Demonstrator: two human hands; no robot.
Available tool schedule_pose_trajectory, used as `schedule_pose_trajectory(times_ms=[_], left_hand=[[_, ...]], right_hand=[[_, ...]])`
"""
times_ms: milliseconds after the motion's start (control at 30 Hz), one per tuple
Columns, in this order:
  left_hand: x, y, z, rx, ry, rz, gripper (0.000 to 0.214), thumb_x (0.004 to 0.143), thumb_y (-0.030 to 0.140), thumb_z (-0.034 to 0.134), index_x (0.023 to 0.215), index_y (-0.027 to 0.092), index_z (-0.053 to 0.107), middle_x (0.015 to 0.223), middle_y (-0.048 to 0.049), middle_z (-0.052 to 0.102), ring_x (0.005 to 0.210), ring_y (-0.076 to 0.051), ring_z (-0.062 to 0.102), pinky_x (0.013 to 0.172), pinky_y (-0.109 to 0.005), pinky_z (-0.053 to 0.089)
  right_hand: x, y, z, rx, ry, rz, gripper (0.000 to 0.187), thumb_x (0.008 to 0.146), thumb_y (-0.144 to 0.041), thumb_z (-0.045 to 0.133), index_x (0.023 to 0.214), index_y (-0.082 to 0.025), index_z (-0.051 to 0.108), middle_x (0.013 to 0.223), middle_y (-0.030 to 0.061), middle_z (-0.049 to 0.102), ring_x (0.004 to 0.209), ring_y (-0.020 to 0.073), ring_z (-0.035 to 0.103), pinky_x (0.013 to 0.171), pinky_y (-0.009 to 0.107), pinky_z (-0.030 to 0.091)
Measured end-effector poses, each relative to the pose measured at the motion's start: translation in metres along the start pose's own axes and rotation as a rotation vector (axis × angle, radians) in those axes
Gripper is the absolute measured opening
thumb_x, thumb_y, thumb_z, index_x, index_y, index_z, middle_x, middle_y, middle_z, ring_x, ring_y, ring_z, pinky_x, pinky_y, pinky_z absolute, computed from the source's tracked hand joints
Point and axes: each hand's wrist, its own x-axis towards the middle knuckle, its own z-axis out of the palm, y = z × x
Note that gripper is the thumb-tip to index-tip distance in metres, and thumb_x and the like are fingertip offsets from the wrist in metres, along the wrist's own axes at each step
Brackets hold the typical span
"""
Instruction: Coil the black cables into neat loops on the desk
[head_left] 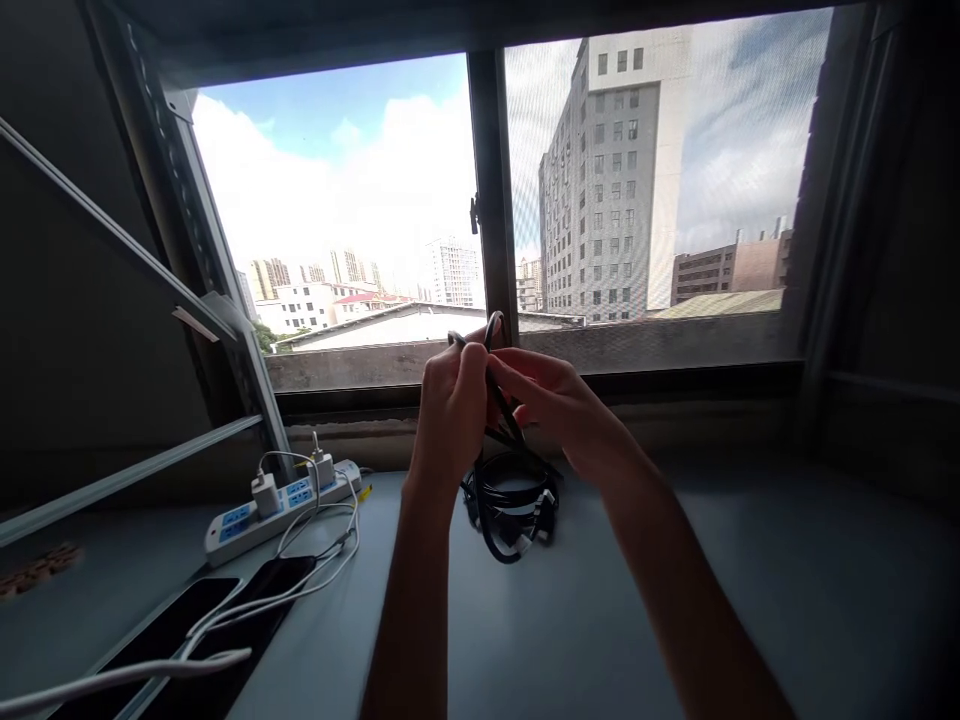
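Note:
Both of my hands are raised in front of the window, together around a looped black cable [502, 408]. My left hand [454, 400] is closed on the cable, whose loops stick up above the fingers. From the other side, my right hand [551, 395] pinches the same cable; its fingertips are partly hidden. A length of cable hangs below the hands. On the table beneath them lies a coiled bundle of black cables [517, 485] with dark plugs; I cannot tell whether the hanging length joins it.
At left, a white power strip [289, 510] holds two white chargers with white cables [330, 560]. Two dark flat devices [262, 600] lie on the grey table [577, 620] in front of it. A metal shelf post [232, 270] stands left of the window [491, 220].

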Motion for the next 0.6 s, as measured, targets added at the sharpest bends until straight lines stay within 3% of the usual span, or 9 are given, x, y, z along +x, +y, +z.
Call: schedule_pose_trajectory(times_ms=[167,233,333,433,500,600], left_hand=[[0.002,-0.004,0.002,0.045,0.021,0.013,0.036,0.081,0.025,0.039,0.107,0.013,0.062,0.042,0.0049,0.04,0.037,-0.008,0.036,0.037,-0.019,0.029],[0.004,-0.008,0.0,0.047,0.079,-0.007,0.042,0.08,0.028,0.04,0.114,0.012,0.059,0.04,0.0055,0.039,0.035,-0.008,0.033,0.035,-0.019,0.027],[0.008,-0.016,-0.008,0.094,0.182,-0.002,0.044,0.078,0.029,0.04,0.114,0.011,0.06,0.036,0.0061,0.037,0.032,-0.008,0.031,0.034,-0.02,0.026],[0.011,-0.022,-0.024,0.167,0.278,0.043,0.041,0.077,0.027,0.041,0.104,0.012,0.066,0.034,0.0059,0.036,0.031,-0.008,0.031,0.034,-0.02,0.026],[0.013,-0.026,-0.035,0.194,0.345,0.059,0.039,0.076,0.026,0.041,0.1,0.013,0.068,0.033,0.006,0.035,0.031,-0.008,0.031,0.034,-0.02,0.025],[0.014,-0.033,-0.046,0.258,0.401,0.054,0.039,0.075,0.026,0.043,0.104,0.014,0.067,0.032,0.0063,0.036,0.03,-0.008,0.032,0.034,-0.02,0.026]], right_hand=[[0.002,0.005,0.001,0.124,0.06,0.022,0.019,0.089,-0.034,0.061,0.081,-0.016,0.065,0.079,0.0001,0.056,0.071,0.0116,0.054,0.056,0.012,0.045],[0.004,0.006,-0.001,0.203,0.127,0.031,0.022,0.087,-0.036,0.064,0.078,-0.015,0.063,0.08,0.0016,0.056,0.076,0.0136,0.055,0.062,0.014,0.048],[0.007,0.001,-0.01,0.319,0.256,0.071,0.021,0.09,-0.029,0.062,0.076,-0.014,0.06,0.073,0.0019,0.054,0.072,0.0157,0.057,0.065,0.02,0.051],[0.007,-0.013,-0.028,0.423,0.413,0.115,0.032,0.101,-0.018,0.039,0.074,-0.014,0.056,0.056,-0.0037,0.04,0.049,0.0107,0.048,0.055,0.02,0.05],[0.002,-0.025,-0.044,0.469,0.497,0.117,0.043,0.104,-0.015,0.023,0.076,-0.014,0.056,0.052,-0.0061,0.029,0.039,0.0082,0.036,0.045,0.015,0.044],[-0.012,-0.036,-0.071,0.401,0.54,0.135,0.045,0.105,-0.017,0.019,0.089,-0.012,0.061,0.053,-0.0063,0.023,0.035,0.0072,0.025,0.033,0.01,0.029]])
